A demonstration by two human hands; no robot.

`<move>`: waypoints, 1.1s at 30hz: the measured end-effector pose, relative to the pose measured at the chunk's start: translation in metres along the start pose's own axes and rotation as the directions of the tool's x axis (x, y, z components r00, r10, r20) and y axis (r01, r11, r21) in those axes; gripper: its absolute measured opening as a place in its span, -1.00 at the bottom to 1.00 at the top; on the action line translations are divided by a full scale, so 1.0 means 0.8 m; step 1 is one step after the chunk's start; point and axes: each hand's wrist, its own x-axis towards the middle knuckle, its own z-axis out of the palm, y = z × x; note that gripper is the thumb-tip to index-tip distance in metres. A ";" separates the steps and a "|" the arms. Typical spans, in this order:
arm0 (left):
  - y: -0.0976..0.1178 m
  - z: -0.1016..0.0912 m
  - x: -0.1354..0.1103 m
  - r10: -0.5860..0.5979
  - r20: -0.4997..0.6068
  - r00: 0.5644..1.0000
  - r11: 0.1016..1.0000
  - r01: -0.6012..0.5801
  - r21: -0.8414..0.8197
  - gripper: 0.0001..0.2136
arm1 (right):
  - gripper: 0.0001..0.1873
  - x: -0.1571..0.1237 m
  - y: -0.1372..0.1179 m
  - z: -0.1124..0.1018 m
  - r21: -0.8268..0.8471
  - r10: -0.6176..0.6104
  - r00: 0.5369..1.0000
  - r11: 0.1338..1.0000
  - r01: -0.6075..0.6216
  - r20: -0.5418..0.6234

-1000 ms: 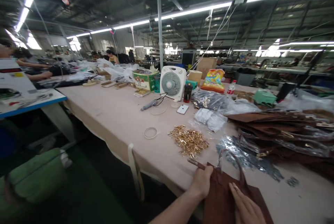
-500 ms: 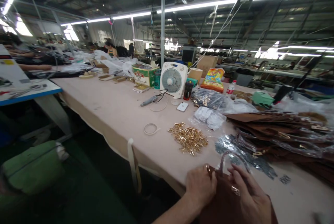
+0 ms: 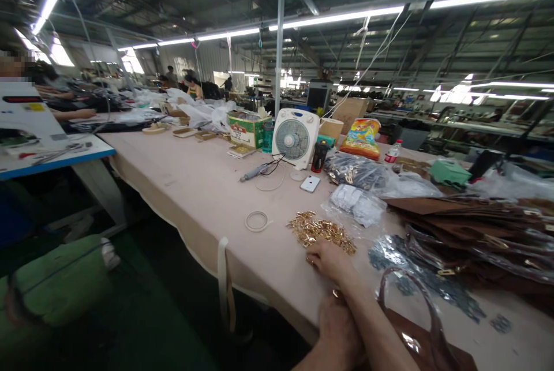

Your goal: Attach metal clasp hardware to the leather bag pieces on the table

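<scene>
My right hand (image 3: 329,259) reaches across my left arm to the near edge of a pile of small gold metal fittings (image 3: 322,228) on the pink table (image 3: 203,192). Its fingers are curled down onto the fittings; what they pinch is hidden. Below it, my left hand (image 3: 340,328) is closed at the left edge of a brown leather bag (image 3: 415,348), partly covered by my right forearm. The bag's looped handle (image 3: 428,307) stands up at the lower right.
Right of the gold pile lie scattered silver pieces (image 3: 415,270), plastic bags of parts (image 3: 359,206) and a stack of brown leather panels (image 3: 476,227). Farther back stand a white fan (image 3: 295,139), a phone (image 3: 310,183) and a tape ring (image 3: 257,221). Other people work at the far left.
My right hand left the bag and crossed forward to the gold fittings. My left hand stayed at the bag's edge. The view shifted slightly.
</scene>
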 end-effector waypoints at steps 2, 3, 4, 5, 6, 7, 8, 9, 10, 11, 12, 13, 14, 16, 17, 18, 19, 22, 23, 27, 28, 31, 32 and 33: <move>0.000 0.000 -0.001 0.029 0.007 1.000 0.994 -0.030 0.107 -0.60 | -0.77 0.001 0.001 0.005 -0.039 0.022 1.000 0.999 -0.022 -0.001; 0.001 0.000 -0.001 0.054 0.010 0.998 0.988 -0.055 0.146 -0.58 | -0.78 0.000 0.001 0.008 -0.055 0.030 1.000 0.998 -0.030 -0.003; 0.002 0.000 -0.002 0.072 0.004 0.997 0.986 -0.071 0.153 -0.56 | -0.80 -0.001 0.000 0.010 -0.068 0.035 0.999 0.997 -0.035 -0.006; 0.002 0.000 -0.003 0.082 -0.004 0.997 0.985 -0.081 0.153 -0.55 | -0.82 -0.003 0.000 0.011 -0.079 0.038 0.999 0.996 -0.038 -0.009; 0.002 0.000 -0.003 0.086 -0.009 0.996 0.985 -0.083 0.153 -0.54 | -0.84 -0.004 -0.001 0.012 -0.092 0.038 0.999 0.995 -0.039 -0.010; 0.001 0.001 -0.004 0.092 -0.011 0.996 0.984 -0.089 0.155 -0.54 | -0.85 -0.006 -0.002 0.012 -0.097 0.037 0.999 0.995 -0.039 -0.021; 0.001 0.002 -0.004 0.101 -0.016 0.995 0.982 -0.098 0.160 -0.54 | -0.85 -0.007 -0.003 0.012 -0.087 0.029 0.999 0.996 -0.033 -0.046; -0.001 0.003 -0.004 0.113 -0.022 0.993 0.980 -0.107 0.169 -0.55 | -0.84 -0.008 -0.003 0.011 -0.055 0.011 0.996 0.998 -0.016 -0.090; -0.002 0.004 -0.003 0.122 -0.025 0.992 0.977 -0.116 0.179 -0.56 | -0.83 -0.010 -0.003 0.009 0.000 -0.012 0.988 1.000 0.012 -0.155; -0.003 0.005 -0.002 0.124 -0.022 0.992 0.975 -0.118 0.190 -0.57 | -0.82 -0.012 -0.003 0.007 0.074 -0.029 0.972 0.996 0.048 -0.232; -0.004 0.006 0.000 0.114 -0.018 0.993 0.974 -0.109 0.199 -0.59 | -0.82 -0.016 -0.003 0.005 0.158 -0.031 0.950 0.984 0.084 -0.311; -0.004 0.006 0.001 0.093 -0.012 0.996 0.975 -0.089 0.204 -0.60 | -0.82 -0.021 -0.002 0.002 0.243 -0.009 0.923 0.964 0.111 -0.385; -0.004 0.004 0.002 0.065 -0.011 0.998 0.978 -0.062 0.201 -0.62 | -0.82 -0.027 0.000 -0.001 0.320 0.036 0.896 0.940 0.121 -0.443; 0.000 -0.003 0.004 0.016 -0.050 0.999 0.990 -0.009 0.143 -0.62 | -0.81 -0.045 0.006 -0.008 0.476 0.190 0.827 0.873 0.104 -0.529; 0.002 -0.008 0.005 -0.001 -0.085 0.996 0.997 0.008 0.082 -0.61 | -0.79 -0.057 0.009 -0.013 0.560 0.281 0.784 0.823 0.100 -0.553; 0.005 -0.013 0.006 -0.014 -0.128 0.992 1.000 0.014 -0.001 -0.60 | -0.76 -0.069 0.013 -0.018 0.642 0.373 0.734 0.758 0.112 -0.568; 0.008 -0.019 0.008 -0.017 -0.161 0.987 0.995 0.001 -0.098 -0.60 | -0.71 -0.082 0.017 -0.023 0.716 0.460 0.682 0.685 0.135 -0.568; 0.014 -0.033 0.017 -0.036 -0.226 0.973 0.932 -0.049 -0.360 -0.66 | -0.55 -0.122 0.031 -0.036 0.843 0.654 0.547 0.495 0.212 -0.522; 0.015 -0.035 0.021 -0.050 -0.248 0.968 0.905 -0.061 -0.422 -0.68 | -0.53 -0.134 0.036 -0.037 0.861 0.697 0.512 0.457 0.223 -0.502; 0.014 -0.034 0.028 -0.074 -0.357 0.931 0.867 -0.116 -0.484 -0.71 | -0.54 -0.174 0.042 -0.023 0.905 0.788 0.446 0.361 0.225 -0.425; 0.013 -0.032 0.027 -0.072 -0.376 0.924 0.872 -0.124 -0.473 -0.70 | -0.54 -0.181 0.042 -0.016 0.912 0.793 0.451 0.353 0.209 -0.410; 0.007 -0.028 0.024 -0.061 -0.400 0.914 0.864 -0.153 -0.480 -0.67 | -0.54 -0.192 0.036 0.006 0.910 0.790 0.467 0.403 0.093 -0.398; 0.005 -0.027 0.023 -0.054 -0.403 0.914 0.851 -0.169 -0.496 -0.66 | -0.54 -0.193 0.033 0.013 0.899 0.788 0.461 0.435 0.053 -0.409; 0.003 -0.027 0.023 -0.051 -0.406 0.913 0.837 -0.183 -0.516 -0.66 | -0.55 -0.193 0.029 0.019 0.884 0.783 0.455 0.467 0.022 -0.424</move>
